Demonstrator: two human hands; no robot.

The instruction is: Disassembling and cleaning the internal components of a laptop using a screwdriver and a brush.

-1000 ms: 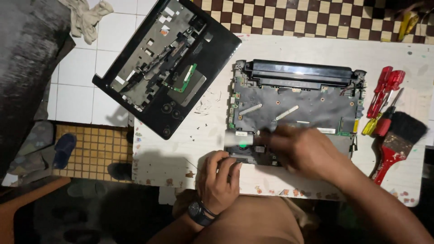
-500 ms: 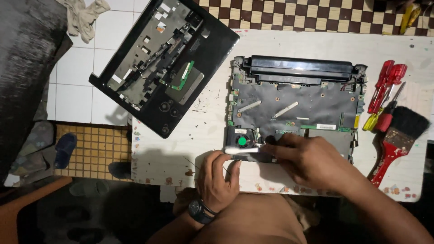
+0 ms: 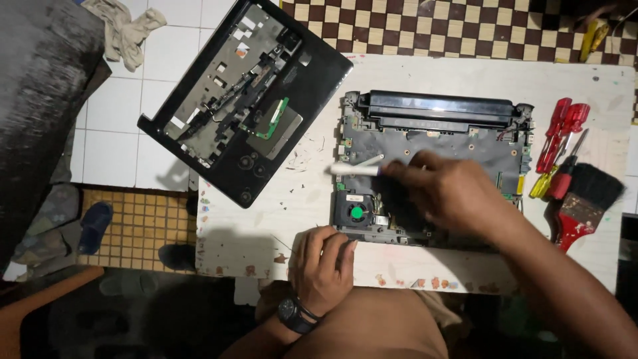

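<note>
Seen from the head camera: opened laptop base [image 3: 432, 143] lay on the white worktop [image 3: 465, 73], green-hubbed fan [image 3: 357, 213] at its near left corner; right hand [image 3: 452, 193] clenched on a white pen-like tool [image 3: 353, 170] above the board; left hand [image 3: 322, 266] curled, pressed at the base's near edge; detached black cover [image 3: 246, 100] left, red screwdrivers [image 3: 561, 136] and brush [image 3: 585, 199] right.

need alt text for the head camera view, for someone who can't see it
A person's right hand holds a white tool over an opened laptop base on a white table, while the left hand rests at the base's front left corner. The removed black cover lies to the left; red screwdrivers and a brush lie to the right.
</note>
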